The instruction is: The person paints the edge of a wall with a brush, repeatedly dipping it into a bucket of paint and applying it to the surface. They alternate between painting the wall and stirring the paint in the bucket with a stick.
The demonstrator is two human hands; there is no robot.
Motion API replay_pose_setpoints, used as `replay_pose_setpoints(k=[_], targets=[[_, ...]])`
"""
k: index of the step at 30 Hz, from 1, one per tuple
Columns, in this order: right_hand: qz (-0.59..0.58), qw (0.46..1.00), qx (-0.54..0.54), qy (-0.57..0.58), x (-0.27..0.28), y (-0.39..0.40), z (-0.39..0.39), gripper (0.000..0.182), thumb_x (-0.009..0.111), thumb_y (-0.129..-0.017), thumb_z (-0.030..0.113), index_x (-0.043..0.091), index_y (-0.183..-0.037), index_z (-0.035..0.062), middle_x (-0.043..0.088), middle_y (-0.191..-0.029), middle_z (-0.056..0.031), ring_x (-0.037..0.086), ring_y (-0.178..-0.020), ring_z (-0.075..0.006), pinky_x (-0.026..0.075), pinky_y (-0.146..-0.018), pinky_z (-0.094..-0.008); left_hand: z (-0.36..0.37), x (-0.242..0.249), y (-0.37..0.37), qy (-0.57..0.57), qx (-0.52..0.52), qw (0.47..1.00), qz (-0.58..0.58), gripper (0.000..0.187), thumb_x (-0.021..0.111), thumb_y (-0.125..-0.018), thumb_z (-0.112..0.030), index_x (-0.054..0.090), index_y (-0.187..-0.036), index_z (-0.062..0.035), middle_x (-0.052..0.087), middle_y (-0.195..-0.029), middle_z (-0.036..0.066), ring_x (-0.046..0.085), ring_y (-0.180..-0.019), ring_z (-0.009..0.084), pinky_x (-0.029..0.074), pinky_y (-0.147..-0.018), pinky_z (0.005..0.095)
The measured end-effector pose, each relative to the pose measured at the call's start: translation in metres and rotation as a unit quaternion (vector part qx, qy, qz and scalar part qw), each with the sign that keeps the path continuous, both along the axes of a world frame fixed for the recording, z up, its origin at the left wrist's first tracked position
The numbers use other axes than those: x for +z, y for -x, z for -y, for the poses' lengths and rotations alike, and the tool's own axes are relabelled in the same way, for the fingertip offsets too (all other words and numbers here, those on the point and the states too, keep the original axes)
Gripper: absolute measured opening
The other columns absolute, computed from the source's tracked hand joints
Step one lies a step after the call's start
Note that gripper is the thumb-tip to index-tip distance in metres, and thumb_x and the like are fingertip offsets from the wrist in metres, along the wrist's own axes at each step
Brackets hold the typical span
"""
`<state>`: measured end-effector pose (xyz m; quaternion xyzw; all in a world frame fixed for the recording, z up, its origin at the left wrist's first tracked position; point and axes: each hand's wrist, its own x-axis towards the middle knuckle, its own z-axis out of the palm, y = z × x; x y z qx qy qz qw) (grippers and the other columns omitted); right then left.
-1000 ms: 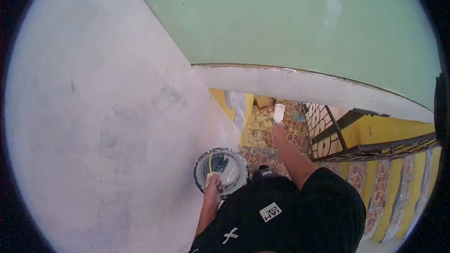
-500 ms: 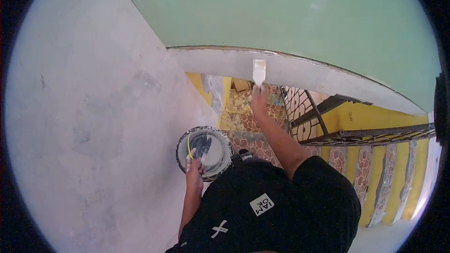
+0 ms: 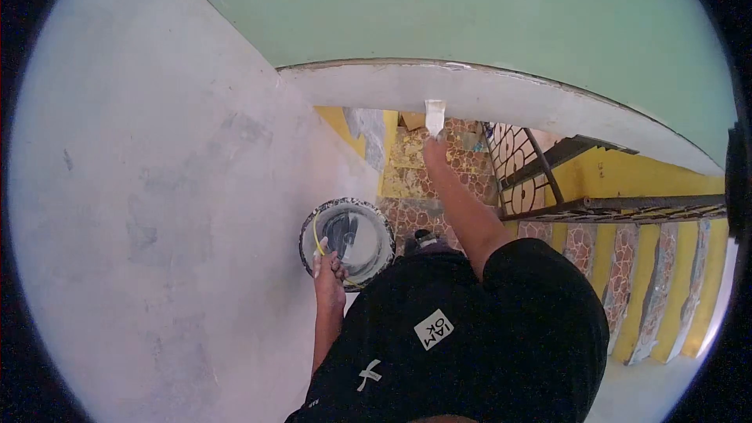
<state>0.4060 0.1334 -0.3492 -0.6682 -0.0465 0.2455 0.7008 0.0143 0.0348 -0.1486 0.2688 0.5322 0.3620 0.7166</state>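
Note:
My right hand (image 3: 435, 150) is stretched out ahead, closed around a paintbrush (image 3: 435, 117) coated in white. The brush's tip is at the lower edge of a white beam (image 3: 360, 82); whether it touches the surface is hard to tell. Close to my body on the left, a bucket (image 3: 386, 223) with a paint-spattered black rim hangs from a thin yellow handle (image 3: 316, 229). The fingers of my left hand (image 3: 329, 268) are wrapped round that handle. Inside the bucket is whitish paint and a dark patch.
A pale wall (image 3: 172, 211) with grey patches rises on the left. Above the beam is a green surface (image 3: 486, 8). Below, stone-patterned steps (image 3: 411, 207) descend, and a dark metal railing (image 3: 650, 210) runs along the right, beside more yellow-sided steps (image 3: 580, 254).
The paintbrush has gone from the middle of the beam down to its lower edge. The view has tilted a little, so the surroundings sit higher. My left hand still grips the bucket handle.

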Motion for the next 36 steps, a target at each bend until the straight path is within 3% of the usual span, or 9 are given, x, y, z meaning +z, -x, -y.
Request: replay_pose_setpoints(k=[2, 4, 8, 13, 17, 26, 28, 31, 36], targets=[[-0.035, 0.999, 0.000, -0.021, -0.059, -0.009, -0.007, 0.023, 0.049, -0.090, 0.017, 0.061, -0.099, -0.0017, 0.062, -0.081, -0.0147, 0.060, -0.072, -0.0258, 0.047, -0.063, -0.0376, -0.004, -0.001, -0.003, -0.002, 0.014, 1.000, -0.002, 0.049, 0.055, -0.093, -0.012, 0.045, -0.140, -0.0146, 0.041, -0.071, -0.005, 0.038, -0.059, 0.0059, 0.040, -0.055, 0.0256], [0.013, 0.981, -0.004, 0.195, -0.096, -0.022, -0.009, 0.025, 0.050, -0.089, 0.018, 0.060, -0.101, -0.0005, 0.060, -0.077, -0.0126, 0.062, -0.072, -0.0223, 0.046, -0.060, -0.0327, 0.000, -0.003, -0.002, 0.000, 0.031, 1.000, -0.003, 0.048, 0.055, -0.092, -0.011, 0.045, -0.140, -0.0147, 0.040, -0.071, -0.005, 0.038, -0.058, 0.0063, 0.041, -0.055, 0.0262], [-0.144, 0.978, 0.036, 0.149, -0.094, -0.029, 0.005, 0.031, 0.049, -0.088, 0.021, 0.060, -0.105, -0.0023, 0.061, -0.080, -0.0140, 0.064, -0.075, -0.0266, 0.047, -0.062, -0.0373, 0.002, 0.002, -0.006, 0.023, 0.047, 0.998, -0.019, 0.047, 0.056, -0.092, -0.010, 0.045, -0.137, -0.0146, 0.040, -0.071, -0.004, 0.038, -0.058, 0.0070, 0.041, -0.055, 0.0265], [0.139, 0.953, 0.123, 0.241, -0.178, -0.030, 0.030, 0.034, 0.048, -0.090, 0.028, 0.060, -0.101, -0.0026, 0.059, -0.081, -0.0158, 0.060, -0.075, -0.0306, 0.045, -0.065, -0.0448, 0.000, -0.003, -0.005, -0.011, 0.011, 1.000, -0.007, 0.041, 0.053, -0.095, -0.014, 0.045, -0.136, -0.0141, 0.039, -0.071, -0.004, 0.038, -0.058, 0.0073, 0.041, -0.056, 0.0273], [-0.072, 0.971, 0.110, 0.199, -0.031, 0.019, 0.057, 0.037, 0.046, -0.093, 0.030, 0.058, -0.104, -0.0034, 0.060, -0.087, -0.0167, 0.058, -0.079, -0.0287, 0.044, -0.067, -0.0427, -0.005, -0.010, -0.003, -0.014, 0.007, 1.000, 0.003, 0.036, 0.051, -0.097, -0.018, 0.048, -0.133, -0.0137, 0.039, -0.072, -0.004, 0.038, -0.059, 0.0075, 0.041, -0.057, 0.0268], [0.193, 0.979, 0.019, -0.056, 0.093, 0.036, -0.005, 0.033, 0.044, -0.097, 0.020, 0.054, -0.115, -0.0064, 0.061, -0.099, -0.0231, 0.057, -0.092, -0.0362, 0.043, -0.084, -0.0458, -0.005, -0.002, -0.008, -0.008, 0.009, 1.000, -0.010, 0.024, 0.054, -0.093, -0.017, 0.053, -0.116, -0.0117, 0.039, -0.067, -0.004, 0.039, -0.056, 0.0095, 0.040, -0.054, 0.0287], [0.387, 0.920, 0.001, -0.053, 0.104, 0.027, -0.016, 0.036, 0.048, -0.097, 0.018, 0.051, -0.123, -0.0076, 0.061, -0.104, -0.0262, 0.058, -0.097, -0.0400, 0.044, -0.090, -0.0455, -0.003, -0.001, -0.009, 0.000, 0.011, 1.000, -0.005, 0.023, 0.056, -0.091, -0.016, 0.053, -0.114, -0.0126, 0.039, -0.070, -0.004, 0.037, -0.056, 0.0082, 0.038, -0.055, 0.0265], [0.248, 0.968, -0.010, 0.024, 0.110, 0.018, -0.030, 0.040, 0.045, -0.099, 0.023, 0.051, -0.123, -0.0087, 0.061, -0.111, -0.0306, 0.059, -0.105, -0.0451, 0.045, -0.090, -0.0455, -0.005, -0.010, -0.005, 0.000, 0.020, 1.000, 0.002, 0.019, 0.056, -0.091, -0.016, 0.053, -0.109, -0.0128, 0.040, -0.070, -0.004, 0.037, -0.056, 0.0081, 0.038, -0.054, 0.0269], [0.324, 0.924, 0.036, 0.200, 0.027, 0.014, -0.032, 0.032, 0.049, -0.097, 0.025, 0.058, -0.111, -0.0026, 0.063, -0.096, -0.0248, 0.062, -0.090, -0.0414, 0.048, -0.080, -0.0437, -0.004, -0.003, -0.009, 0.005, 0.026, 1.000, -0.009, 0.016, 0.056, -0.091, -0.015, 0.054, -0.107, -0.0127, 0.040, -0.070, -0.004, 0.038, -0.057, 0.0080, 0.038, -0.055, 0.0270]])
